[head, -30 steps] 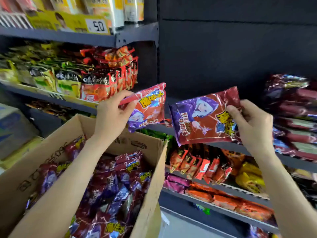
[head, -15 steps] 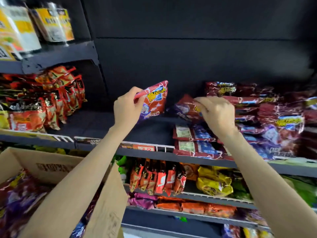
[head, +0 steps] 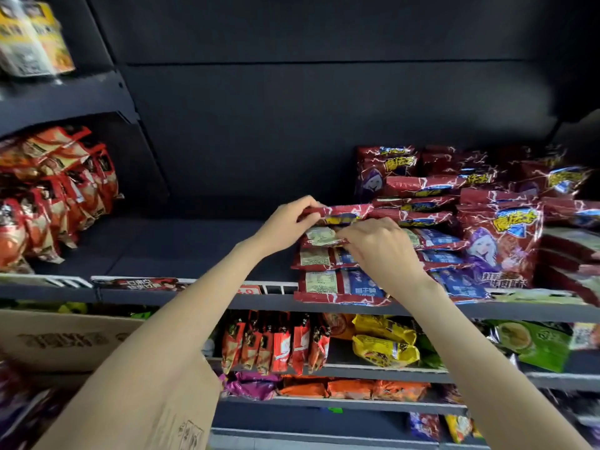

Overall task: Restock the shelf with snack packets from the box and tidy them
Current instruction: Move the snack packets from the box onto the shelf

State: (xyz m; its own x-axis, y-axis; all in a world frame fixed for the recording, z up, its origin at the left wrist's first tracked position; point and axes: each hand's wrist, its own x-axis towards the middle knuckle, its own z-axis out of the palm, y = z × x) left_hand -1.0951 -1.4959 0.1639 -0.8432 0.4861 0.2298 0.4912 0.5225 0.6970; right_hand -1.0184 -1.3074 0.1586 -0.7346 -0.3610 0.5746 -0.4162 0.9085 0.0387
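- I see soft, even light — no harsh shadows.
- Dark back panel [head: 324, 125] stays dim.
- Edges smear and bend, perhaps motion blur.

The cardboard box [head: 65, 339] was cut by the left frame edge, and the left forearm covered its right wall. Its contents at lower left were too blurred to identify. The right hand [head: 380, 251] hid the middle of the stacked red packets [head: 328, 284]; its fingertips were not visible. Packets at the far right [head: 571, 254] were smeared and cropped. The yellow-labelled goods [head: 32, 40] at top left were illegibly blurred.
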